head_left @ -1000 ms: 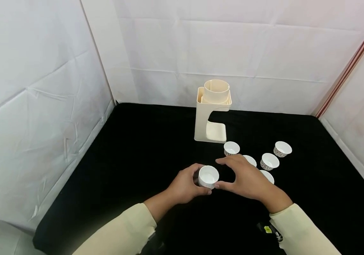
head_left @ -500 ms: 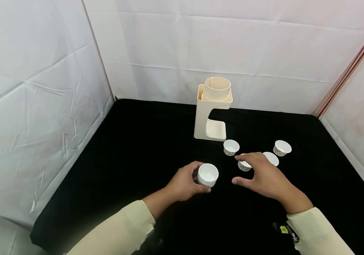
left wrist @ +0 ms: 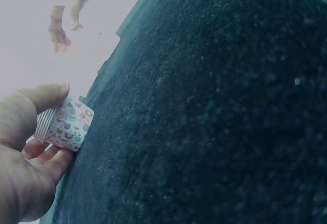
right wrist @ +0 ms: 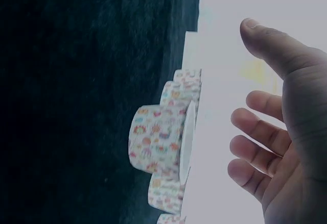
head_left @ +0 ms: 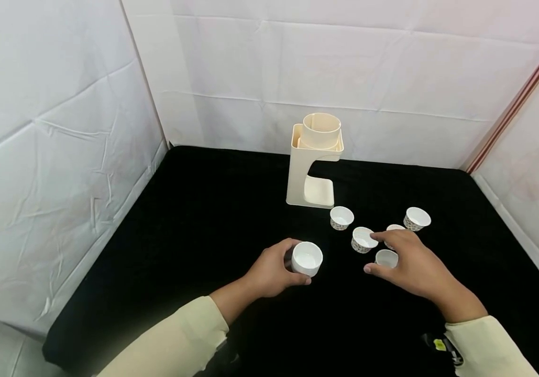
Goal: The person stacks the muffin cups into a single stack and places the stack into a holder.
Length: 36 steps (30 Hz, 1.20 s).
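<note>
Left half of black table (head_left: pixel 194 230) bare, wide room beside white backdrop wall (head_left: pixel 62 157). Left hand (head_left: pixel 269 272) curled round paper cup (head_left: pixel 307 258), cup upright near table centre, inside white, contents not visible. Cream cup dispenser (head_left: pixel 314 162) stands behind, at far edge. Right hand (head_left: pixel 410 262) spread, fingers relaxed, hovering over cluster of small patterned cups (head_left: pixel 362 240), holding none; touching or not, cannot tell. Farthest cup (head_left: pixel 417 218) near right wall.

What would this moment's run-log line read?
left hand: grips paper cup | right hand: open over loose cups | cup dispenser stand: upright behind | surface: black cloth
</note>
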Available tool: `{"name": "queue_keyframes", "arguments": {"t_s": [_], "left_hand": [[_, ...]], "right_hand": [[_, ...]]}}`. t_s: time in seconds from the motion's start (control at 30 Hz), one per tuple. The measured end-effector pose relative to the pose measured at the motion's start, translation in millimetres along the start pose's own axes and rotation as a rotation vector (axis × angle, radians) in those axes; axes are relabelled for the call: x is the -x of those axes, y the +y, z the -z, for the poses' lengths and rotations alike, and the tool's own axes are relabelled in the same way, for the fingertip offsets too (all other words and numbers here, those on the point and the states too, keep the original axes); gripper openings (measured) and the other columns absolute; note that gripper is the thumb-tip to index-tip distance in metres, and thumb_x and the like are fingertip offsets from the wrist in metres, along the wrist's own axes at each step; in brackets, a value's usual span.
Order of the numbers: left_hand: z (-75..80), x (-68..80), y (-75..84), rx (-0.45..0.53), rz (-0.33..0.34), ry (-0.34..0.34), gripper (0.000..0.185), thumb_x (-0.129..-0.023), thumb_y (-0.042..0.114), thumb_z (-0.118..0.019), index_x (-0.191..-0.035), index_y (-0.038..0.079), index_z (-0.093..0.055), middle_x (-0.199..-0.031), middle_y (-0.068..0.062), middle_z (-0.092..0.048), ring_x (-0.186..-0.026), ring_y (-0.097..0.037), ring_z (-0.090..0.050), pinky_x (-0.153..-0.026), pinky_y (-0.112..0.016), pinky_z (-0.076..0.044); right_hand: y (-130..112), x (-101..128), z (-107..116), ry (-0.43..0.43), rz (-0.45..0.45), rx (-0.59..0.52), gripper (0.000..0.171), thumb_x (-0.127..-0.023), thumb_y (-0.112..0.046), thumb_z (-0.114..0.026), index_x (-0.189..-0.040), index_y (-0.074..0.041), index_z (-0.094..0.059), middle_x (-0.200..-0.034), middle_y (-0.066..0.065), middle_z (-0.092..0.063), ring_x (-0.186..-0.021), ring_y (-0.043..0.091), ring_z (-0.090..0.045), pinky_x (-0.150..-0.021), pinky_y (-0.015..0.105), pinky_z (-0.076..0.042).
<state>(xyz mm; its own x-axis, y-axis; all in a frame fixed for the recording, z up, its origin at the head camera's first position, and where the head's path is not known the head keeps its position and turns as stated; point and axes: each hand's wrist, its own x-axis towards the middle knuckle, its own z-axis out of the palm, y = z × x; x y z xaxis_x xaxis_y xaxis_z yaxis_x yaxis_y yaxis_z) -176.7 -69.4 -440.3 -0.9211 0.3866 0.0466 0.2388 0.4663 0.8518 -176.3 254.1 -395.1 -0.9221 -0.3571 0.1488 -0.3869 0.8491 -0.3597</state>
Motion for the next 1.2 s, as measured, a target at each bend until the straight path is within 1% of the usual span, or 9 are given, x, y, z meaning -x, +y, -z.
{"name": "queue_keyframes", "arguments": {"t_s": [0.1,0.23,0.37,0.5,0.77,0.97,1.07,1.2], "left_hand": [[0.9,-0.9,0.5,-0.001,0.000,-0.001,0.073,-0.077,0.019,-0.093,-0.138,0.009,-0.055,-0.130,-0.005,-0.063,-0.121,-0.024,-0.062,-0.102,-0.036,-0.053],[2.0,-2.2,0.6,-0.005,0.000,0.001,0.072,-0.077,0.019,-0.093,-0.138,0.008,-0.056,-0.130,-0.006,-0.063,-0.121,-0.024,-0.062,-0.102,-0.037,-0.053],[3.2,-3.1,0.2,-0.006,-0.001,0.007,0.073,-0.077,0.019,-0.093,-0.138,0.009,-0.056,-0.129,-0.005,-0.063,-0.120,-0.023,-0.063,-0.101,-0.036,-0.053],[4.7,-4.6,0.4,-0.004,-0.003,0.010,0.073,-0.076,0.018,-0.093,-0.138,0.009,-0.056,-0.129,-0.005,-0.063,-0.120,-0.023,-0.063,-0.101,-0.036,-0.053],[5.5,-7.2,1.4,-0.014,0.007,0.017,0.073,-0.077,0.020,-0.093,-0.138,0.009,-0.055,-0.130,-0.006,-0.063,-0.121,-0.025,-0.063,-0.101,-0.037,-0.053],[-0.4,0.4,-3.9,-0.013,0.030,0.006,0.073,-0.076,0.020,-0.094,-0.138,0.011,-0.056,-0.130,-0.004,-0.063,-0.120,-0.023,-0.063,-0.101,-0.036,-0.053],[-2.6,2.6,-4.8,0.000,0.032,0.002,0.073,-0.076,0.019,-0.094,-0.137,0.010,-0.056,-0.130,-0.004,-0.063,-0.120,-0.024,-0.063,-0.101,-0.037,-0.053],[-2.4,-0.1,-2.6,-0.002,0.025,0.006,0.073,-0.076,0.019,-0.094,-0.138,0.010,-0.056,-0.131,-0.005,-0.063,-0.121,-0.024,-0.063,-0.101,-0.037,-0.053]], "right_hand": [[5.7,2.5,2.3,0.007,-0.006,0.005,0.081,-0.084,-0.066,-0.074,-0.138,-0.007,-0.061,-0.136,0.014,-0.061,-0.134,0.039,-0.043,-0.106,0.063,-0.039],[12.7,5.5,3.3,0.023,-0.007,0.015,0.076,-0.085,-0.061,-0.077,-0.135,-0.005,-0.063,-0.136,0.016,-0.061,-0.133,0.040,-0.044,-0.105,0.063,-0.040],[18.5,6.5,2.2,0.049,0.005,0.026,0.072,-0.085,-0.057,-0.079,-0.132,-0.005,-0.064,-0.135,0.017,-0.062,-0.128,0.039,-0.047,-0.103,0.061,-0.042],[22.7,5.8,1.6,0.074,0.021,0.031,0.070,-0.084,-0.055,-0.081,-0.131,-0.005,-0.065,-0.132,0.015,-0.064,-0.125,0.036,-0.049,-0.102,0.059,-0.043],[27.1,7.9,3.8,0.032,-0.025,0.027,0.077,-0.085,-0.062,-0.076,-0.135,-0.005,-0.063,-0.135,0.013,-0.063,-0.129,0.040,-0.045,-0.100,0.063,-0.042],[29.2,16.0,-6.1,0.000,-0.039,0.029,0.079,-0.083,-0.063,-0.077,-0.135,-0.005,-0.063,-0.137,0.014,-0.062,-0.129,0.041,-0.046,-0.100,0.064,-0.043],[30.6,18.4,-10.8,0.001,-0.037,0.042,0.078,-0.083,-0.062,-0.079,-0.134,-0.006,-0.064,-0.135,0.014,-0.063,-0.127,0.040,-0.047,-0.099,0.063,-0.044],[33.6,17.1,-11.9,0.012,-0.034,0.057,0.075,-0.082,-0.060,-0.080,-0.132,-0.005,-0.065,-0.132,0.013,-0.064,-0.125,0.040,-0.049,-0.098,0.062,-0.045]]}}
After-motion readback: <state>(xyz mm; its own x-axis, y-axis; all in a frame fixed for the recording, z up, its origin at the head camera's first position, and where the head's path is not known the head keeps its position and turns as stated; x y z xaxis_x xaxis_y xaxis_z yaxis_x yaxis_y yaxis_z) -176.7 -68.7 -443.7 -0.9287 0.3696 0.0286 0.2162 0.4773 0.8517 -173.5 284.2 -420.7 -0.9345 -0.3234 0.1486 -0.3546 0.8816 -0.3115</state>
